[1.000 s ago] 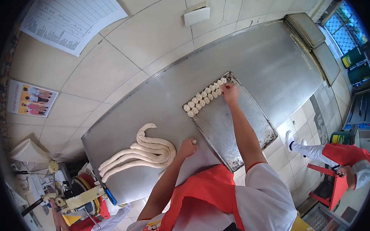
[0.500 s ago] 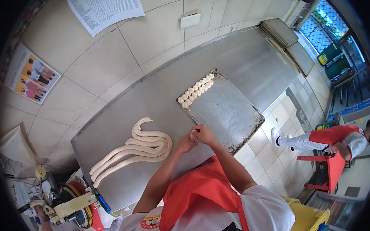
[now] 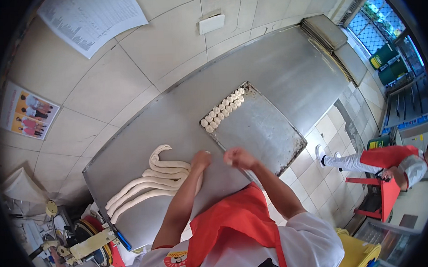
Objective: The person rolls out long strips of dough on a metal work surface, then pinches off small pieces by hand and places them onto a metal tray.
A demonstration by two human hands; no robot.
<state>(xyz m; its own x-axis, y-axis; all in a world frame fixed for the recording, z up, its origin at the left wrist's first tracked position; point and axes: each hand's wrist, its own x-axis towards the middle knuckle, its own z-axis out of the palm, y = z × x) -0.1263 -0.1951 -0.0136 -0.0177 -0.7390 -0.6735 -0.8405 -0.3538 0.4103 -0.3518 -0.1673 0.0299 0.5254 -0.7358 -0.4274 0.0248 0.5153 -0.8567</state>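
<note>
Several long pale dough ropes (image 3: pixel 144 188) lie curved side by side on the metal table, partly hidden by my left forearm. My left hand (image 3: pixel 202 160) is closed just right of the ropes' bend, with a bit of pale dough showing at the top of the fist. Over the near left edge of the baking tray (image 3: pixel 276 131), my right hand (image 3: pixel 239 158) has its fingers curled together, slightly blurred, with a small pale dough piece at the fingertips. Rows of small round dough pieces (image 3: pixel 222 110) sit along the tray's far left side.
The steel table (image 3: pixel 128 142) runs along a tiled wall, with stacked trays (image 3: pixel 325 32) at its far right end. A machine with a round dial (image 3: pixel 92 239) stands at the lower left. A person in a red apron (image 3: pixel 387 157) is beside a red stand at right.
My hands were together around a piece of dough and have moved apart, the left one leftward and the right one slightly rightward. The bend of the dough ropes is now covered by my left arm.
</note>
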